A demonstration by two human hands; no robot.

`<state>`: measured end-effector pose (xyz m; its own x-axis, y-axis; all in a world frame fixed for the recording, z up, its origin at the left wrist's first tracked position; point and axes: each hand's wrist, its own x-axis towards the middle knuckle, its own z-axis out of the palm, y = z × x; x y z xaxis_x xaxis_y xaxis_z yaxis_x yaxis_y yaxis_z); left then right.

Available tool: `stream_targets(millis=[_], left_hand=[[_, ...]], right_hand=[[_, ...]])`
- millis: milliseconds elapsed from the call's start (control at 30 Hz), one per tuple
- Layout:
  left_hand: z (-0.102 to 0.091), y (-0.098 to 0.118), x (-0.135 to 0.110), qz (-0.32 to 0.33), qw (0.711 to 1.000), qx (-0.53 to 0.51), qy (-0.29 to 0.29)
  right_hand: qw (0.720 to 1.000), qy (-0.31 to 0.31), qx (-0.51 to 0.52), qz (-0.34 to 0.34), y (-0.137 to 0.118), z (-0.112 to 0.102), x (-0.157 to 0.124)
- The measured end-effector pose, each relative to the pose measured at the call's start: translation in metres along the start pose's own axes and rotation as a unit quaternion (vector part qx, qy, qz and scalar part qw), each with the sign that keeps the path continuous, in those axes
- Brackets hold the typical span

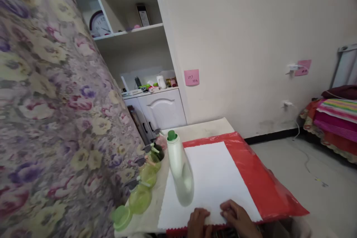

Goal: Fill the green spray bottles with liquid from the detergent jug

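Sheet-pressing step: left hand (198,223), right hand (237,217), both open, flat on white sheet (214,171) edge; shifting it likely needs detergent bottle (180,171) steadied.

Table (206,128) count: white bottle (181,174), one. White sheet (214,174), one; red sheet (259,178), one. Green spray bottles (139,199) along left edge, at least four. Near edge, two hands: left hand (198,223), right hand (237,217).

Both hands, left hand (198,222) and right hand (237,217), rest on the white sheet (212,178) beside a white bottle (180,169).
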<state>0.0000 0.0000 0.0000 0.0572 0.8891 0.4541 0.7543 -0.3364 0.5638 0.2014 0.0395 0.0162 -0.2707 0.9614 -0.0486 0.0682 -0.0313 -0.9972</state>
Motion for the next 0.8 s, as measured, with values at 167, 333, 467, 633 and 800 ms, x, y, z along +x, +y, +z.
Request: stream_targets(millis=[167, 333, 467, 633, 800], left_hand=[[-0.008, 0.007, 0.004, -0.010, 1.000, -0.020, -0.005], [-0.021, 0.028, 0.012, -0.071, 0.995, -0.064, 0.001], [-0.039, 0.062, 0.026, -0.123, 0.985, -0.121, 0.009], [-0.082, 0.119, 0.058, -0.145, 0.970, -0.193, 0.011], [-0.118, 0.159, 0.092, -0.139, 0.963, -0.233, 0.015]], right_hand=[[1.000, -0.012, 0.001, -0.003, 0.000, -0.001, 0.002], [1.000, -0.019, -0.009, 0.001, -0.020, -0.001, -0.002], [0.998, -0.054, 0.023, 0.002, -0.055, 0.000, -0.011], [0.997, -0.057, 0.040, -0.029, -0.117, -0.004, -0.022], [0.996, -0.046, 0.041, -0.068, -0.177, -0.017, -0.024]])
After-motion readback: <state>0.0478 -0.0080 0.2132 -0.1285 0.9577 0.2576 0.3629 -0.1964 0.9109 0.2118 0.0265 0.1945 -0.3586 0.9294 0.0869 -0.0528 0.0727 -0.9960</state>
